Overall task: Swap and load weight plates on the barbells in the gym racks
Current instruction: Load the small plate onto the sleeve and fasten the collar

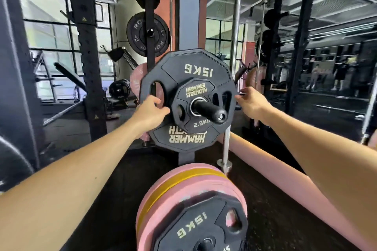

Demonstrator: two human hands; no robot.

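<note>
A black 15 kg plate (189, 71) hangs on a black sleeve (212, 110) straight ahead. A smaller black 2.5 kg plate (201, 123) sits in front of it on the same sleeve. A pink plate (137, 79) shows behind them. My left hand (151, 111) grips the 15 kg plate at its left grip hole, fingers curled over the front. My right hand (252, 102) holds the plate's right rim, its fingertips hidden behind the edge.
Below, close to me, a second bar carries pink and yellow plates (177, 181) with another black 15 kg plate (206, 224) outermost. A black 5 kg plate (140, 34) hangs on the rack upright behind. A pink padded rail (271, 167) runs on the right. People stand at the far right.
</note>
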